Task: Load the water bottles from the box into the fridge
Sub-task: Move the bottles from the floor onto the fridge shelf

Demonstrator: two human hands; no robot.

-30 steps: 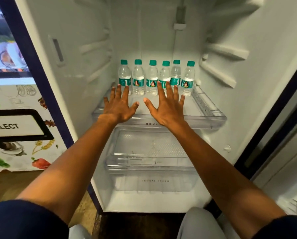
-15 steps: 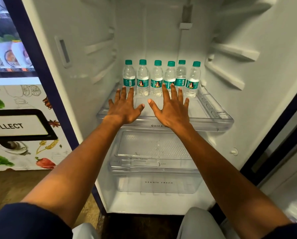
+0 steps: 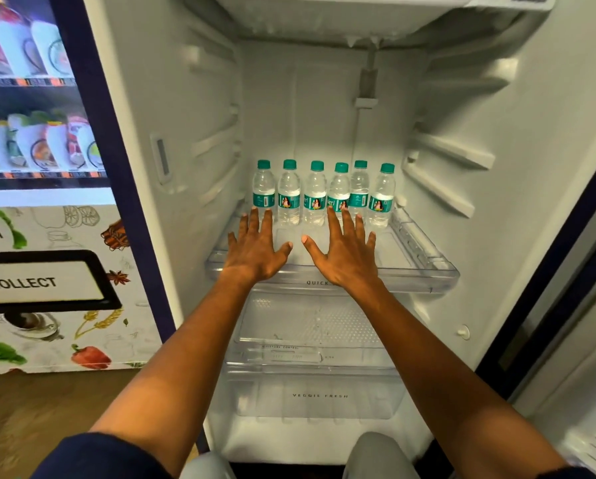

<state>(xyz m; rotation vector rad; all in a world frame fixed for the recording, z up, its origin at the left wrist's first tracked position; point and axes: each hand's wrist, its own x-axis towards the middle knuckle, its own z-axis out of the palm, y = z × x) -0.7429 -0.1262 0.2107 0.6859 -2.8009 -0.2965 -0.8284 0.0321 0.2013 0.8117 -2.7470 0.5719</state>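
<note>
Head view is looking into the open fridge (image 3: 538,140), and the clear plastic shelf (image 3: 424,271) at mid-height is serving as the landmark for everything else.

Left of the shelf, outside the fridge, a vending machine (image 3: 47,133) with printed vegetables is standing on a wooden floor. Over the shelf's left half, the left hand (image 3: 255,250) is lying palm down with fingers straight and spread wide, holding nothing; its fingertips are reaching just short of the leftmost bottle. Along the back of the shelf, six water bottles (image 3: 315,195) are standing upright in a near-straight row, close beside one another, one sitting slightly behind its neighbours. They are pushed to the rear, probably to leave the front of the shelf free for more. Each is thin, ribbed, see-through plastic with a teal screw cap and a teal band label. Over the shelf's middle, the right hand (image 3: 341,254) is also lying flat and wide, gripping nothing, with its longest finger overlapping the foot of a bottle; whether it is touching I cannot tell.

Below the shelf, a dimpled translucent cover is sitting over the crisper drawer (image 3: 317,395). The box is not showing anywhere.
</note>
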